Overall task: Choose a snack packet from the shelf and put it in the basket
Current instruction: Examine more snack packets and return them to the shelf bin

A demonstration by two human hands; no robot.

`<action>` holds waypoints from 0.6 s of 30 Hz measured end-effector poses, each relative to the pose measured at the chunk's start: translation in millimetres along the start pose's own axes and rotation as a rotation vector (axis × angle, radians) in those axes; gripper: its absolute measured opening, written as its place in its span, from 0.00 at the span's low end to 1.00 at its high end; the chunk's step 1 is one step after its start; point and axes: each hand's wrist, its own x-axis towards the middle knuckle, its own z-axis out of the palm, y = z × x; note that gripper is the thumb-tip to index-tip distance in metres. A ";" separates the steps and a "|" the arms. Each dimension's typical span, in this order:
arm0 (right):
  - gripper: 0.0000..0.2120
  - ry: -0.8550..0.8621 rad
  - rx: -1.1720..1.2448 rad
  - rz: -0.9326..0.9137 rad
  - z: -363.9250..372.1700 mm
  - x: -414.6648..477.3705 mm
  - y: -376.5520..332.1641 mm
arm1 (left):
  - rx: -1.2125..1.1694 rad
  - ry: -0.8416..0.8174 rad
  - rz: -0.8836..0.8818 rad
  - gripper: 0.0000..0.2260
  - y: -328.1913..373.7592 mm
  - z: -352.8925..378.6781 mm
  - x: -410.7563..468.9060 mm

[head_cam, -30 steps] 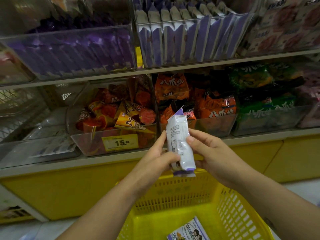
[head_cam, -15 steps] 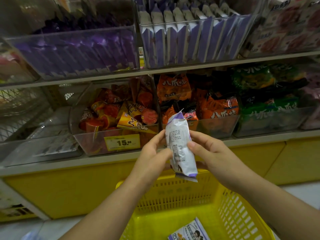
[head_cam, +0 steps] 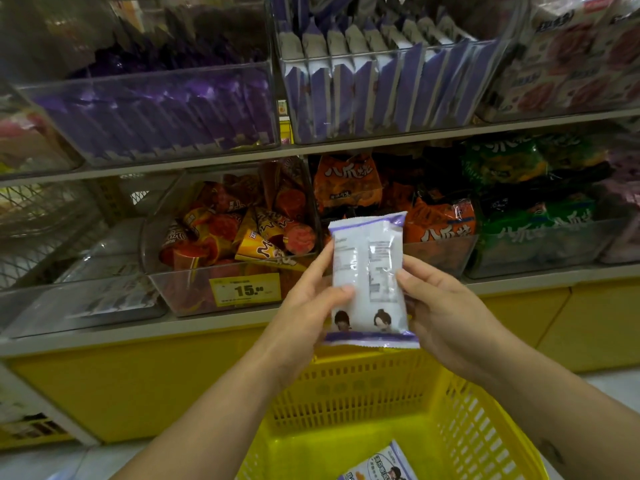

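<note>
I hold a white snack packet (head_cam: 369, 278) with purple ends upright in front of the shelf, its printed back facing me. My left hand (head_cam: 304, 313) grips its left edge with the thumb across the face. My right hand (head_cam: 446, 313) pinches its right edge. The packet hangs just above the far rim of the yellow basket (head_cam: 349, 393). Another packet of the same kind (head_cam: 379, 467) lies on the basket floor.
A clear bin of orange cone snacks (head_cam: 239, 237) with a 15 price tag (head_cam: 246, 289) stands on the lower shelf at left. Bins of orange bags (head_cam: 436, 223) and green bags (head_cam: 540, 223) sit to the right. Purple and white packets (head_cam: 377, 91) fill the upper shelf.
The packet has turned from edge-on to flat, so its full back now faces me. Both hands shifted to its two side edges.
</note>
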 end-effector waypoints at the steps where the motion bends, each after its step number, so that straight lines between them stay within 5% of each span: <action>1: 0.14 0.011 0.051 0.007 0.2 -0.1 -1.3 | 0.000 -0.047 0.008 0.32 1.2 0.7 -1.8; 4: 0.14 0.071 -0.017 -0.029 3.1 0.2 1.4 | 0.040 -0.009 0.068 0.37 3.8 3.2 -7.5; 7: 0.21 0.179 -0.535 -0.245 2.8 -3.9 -2.6 | 0.094 0.139 0.120 0.37 10.8 1.2 -12.7; 11: 0.29 -0.048 -1.177 -0.459 12.5 -14.0 -20.5 | 0.175 0.200 0.173 0.38 28.1 2.0 -19.5; 18: 0.37 -0.019 -1.239 -0.658 27.5 -10.7 -72.6 | 0.206 0.064 0.299 0.25 92.9 25.3 -20.9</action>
